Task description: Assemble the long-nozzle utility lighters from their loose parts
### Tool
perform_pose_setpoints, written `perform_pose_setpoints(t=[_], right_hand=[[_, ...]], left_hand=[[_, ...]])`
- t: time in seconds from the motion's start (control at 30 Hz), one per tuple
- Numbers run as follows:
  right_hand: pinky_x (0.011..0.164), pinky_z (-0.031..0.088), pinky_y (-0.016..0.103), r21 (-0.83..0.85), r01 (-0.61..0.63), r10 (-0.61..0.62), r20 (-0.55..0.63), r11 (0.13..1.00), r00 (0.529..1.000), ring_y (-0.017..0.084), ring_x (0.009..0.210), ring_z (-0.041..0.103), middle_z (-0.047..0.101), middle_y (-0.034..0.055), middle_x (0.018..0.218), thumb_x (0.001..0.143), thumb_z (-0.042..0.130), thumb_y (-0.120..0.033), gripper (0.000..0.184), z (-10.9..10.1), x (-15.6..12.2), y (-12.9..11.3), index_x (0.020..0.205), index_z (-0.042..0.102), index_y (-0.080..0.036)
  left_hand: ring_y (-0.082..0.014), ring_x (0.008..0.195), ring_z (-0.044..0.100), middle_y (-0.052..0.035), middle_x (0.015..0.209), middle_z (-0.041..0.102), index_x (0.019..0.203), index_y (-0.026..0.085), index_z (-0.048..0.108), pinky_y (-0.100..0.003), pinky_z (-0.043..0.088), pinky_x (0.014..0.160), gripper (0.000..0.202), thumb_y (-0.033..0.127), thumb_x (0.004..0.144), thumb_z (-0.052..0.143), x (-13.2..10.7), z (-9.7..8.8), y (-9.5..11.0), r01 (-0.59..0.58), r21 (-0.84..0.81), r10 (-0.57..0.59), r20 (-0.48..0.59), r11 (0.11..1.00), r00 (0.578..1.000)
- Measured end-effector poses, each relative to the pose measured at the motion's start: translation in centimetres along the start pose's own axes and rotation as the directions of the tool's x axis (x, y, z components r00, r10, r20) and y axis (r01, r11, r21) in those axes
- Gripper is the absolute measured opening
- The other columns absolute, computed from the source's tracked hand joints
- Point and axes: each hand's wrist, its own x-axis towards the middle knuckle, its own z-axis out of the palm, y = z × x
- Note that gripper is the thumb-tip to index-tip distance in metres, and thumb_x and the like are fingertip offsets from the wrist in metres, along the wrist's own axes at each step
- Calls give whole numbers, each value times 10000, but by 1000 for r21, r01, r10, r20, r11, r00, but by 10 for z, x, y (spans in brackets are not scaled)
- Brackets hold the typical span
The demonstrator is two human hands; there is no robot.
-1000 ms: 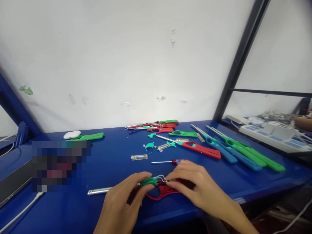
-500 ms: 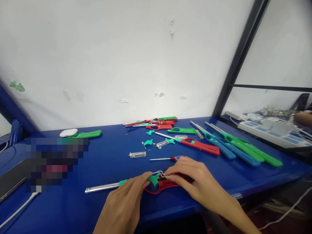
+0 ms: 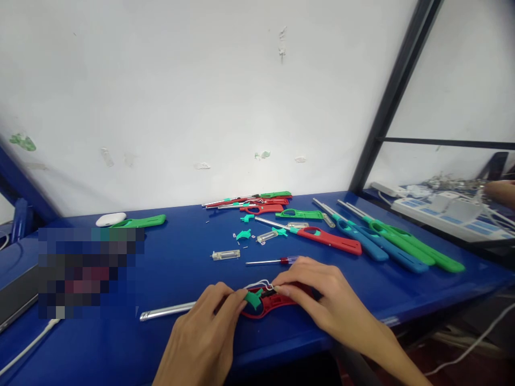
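Note:
An opened red gas lighter (image 3: 254,315) lies near the table's front edge, its long metal tube (image 3: 169,310) pointing left. My left hand (image 3: 205,327) is closed on the lighter's front end, its fingertips against the green trigger (image 3: 253,300). A thin white wire (image 3: 257,283) loops above the housing. With bent fingers, my right hand (image 3: 332,295) grips the handle end, thumb and index finger pinched by the wire and a black part; the fingers hide the rest of the handle. A screwdriver (image 3: 263,262) lies just behind my right hand.
Small clear fuel tanks (image 3: 226,255) and loose green triggers (image 3: 243,235) lie mid-table. Behind are red lighters (image 3: 263,208); blue (image 3: 362,241) and green lighters (image 3: 418,249) lie right. A white power strip (image 3: 450,217) and another person's hand (image 3: 501,191) are far right.
My left fingers have shifted slightly and bent more at the trigger, and the wire shows further left. My right hand keeps nearly the same grip. The view has moved slightly.

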Motion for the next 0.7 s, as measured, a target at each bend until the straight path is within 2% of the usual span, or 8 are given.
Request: perform_pose_setpoints(t=[0.13,0.23,0.37,0.53,0.7], right_hand=[[915,489,301,19,47,-47,24,999,999,153,853,707,823,-36,983,1047,639,-208,141,1,0,0,1045,773,-250],[890,496,285,44,60,-62,47,997,997,150,866,714,827,-39,993,1037,653,-190,140,1,0,0,1044,777,-254],[832,516,239,95,11,-17,57,995,998,132,848,707,824,-60,947,997,717,-195,102,0,-1,-1,1001,791,-266],[768,525,174,173,-79,72,50,982,996,95,803,703,791,-81,913,937,759,-116,143,0,-1,-3,920,754,-258],[771,544,184,213,-109,97,67,971,993,106,795,707,783,-65,906,939,762,-148,112,0,0,-5,917,755,-257]], left_hand=[[-163,707,717,-43,889,712,1175,182,702,-260,629,625,403,134,1101,309,0,-3,2,-25,-1,25,10,1000,1000],[-163,743,722,-42,922,724,1171,196,699,-263,631,665,397,145,1107,311,2,-5,5,-27,-22,27,32,999,999],[-166,712,710,-32,886,703,1147,212,691,-265,613,627,397,137,1103,303,2,-4,6,-11,-46,14,62,999,998],[-169,672,701,-23,859,676,1148,208,663,-267,583,566,364,108,1085,319,-1,-1,6,-16,-84,21,58,996,998],[-171,667,704,-26,859,669,1166,208,657,-269,589,564,386,70,1056,315,-3,1,6,-20,-66,25,75,998,997]])
